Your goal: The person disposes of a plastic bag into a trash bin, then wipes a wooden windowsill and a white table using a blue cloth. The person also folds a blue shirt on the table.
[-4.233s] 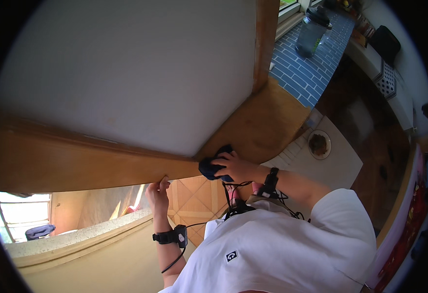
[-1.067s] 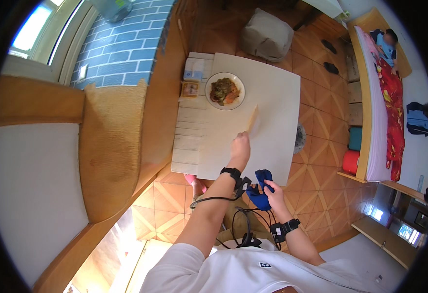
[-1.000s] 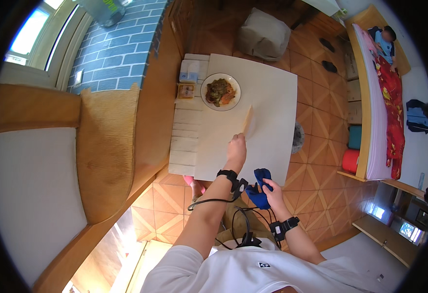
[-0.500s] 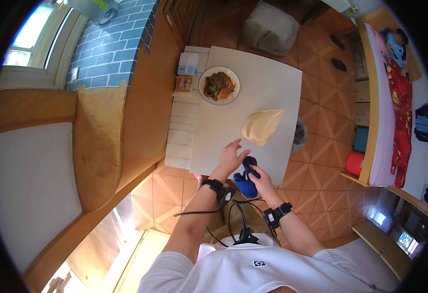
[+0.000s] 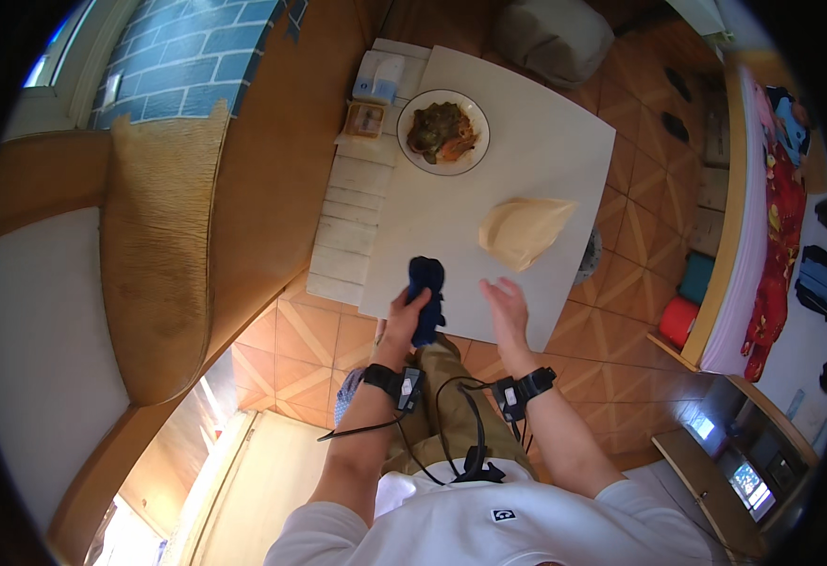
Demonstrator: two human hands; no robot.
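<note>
White shirt [image 5: 413,524]: nearest of all, along the lower edge, with a small dark square patch on the chest.
Khaki trousers [image 5: 446,396]: just beyond the shirt, between the forearms, with black cables [image 5: 478,434] looping over them.
Wrist straps [image 5: 382,378]: black, one around each wrist, each carrying a small boxy device.
Left hand [image 5: 400,316]: closed around a dark blue cloth [image 5: 426,283], thumb against it.
Cloth: bunched into a long, narrow bundle, seen over the near edge of the white table [image 5: 442,217]; whether it touches the tabletop cannot be told.
Right hand [image 5: 507,307]: apart from the left, fingers stretched out and pointing away from the body, near the beige sheet [image 5: 526,231].
Beige sheet: thin and curved, lying on the right part of the table; its material cannot be told.
Plate [image 5: 437,169]: white with a dark rim, toward the table's far end, heaped with cooked food [image 5: 443,132].
Small container [image 5: 365,120]: left of the plate, on the slatted strip, just below a white-and-blue packet [image 5: 378,77].
Wooden counter [image 5: 163,264]: to the left, meeting a blue brick-patterned surface [image 5: 187,52].
Covered bulky object [image 5: 553,40]: greyish, on the tiled floor [image 5: 640,226] beyond the table.
Red floral blanket [image 5: 779,245]: at the far right, on a bed.
</note>
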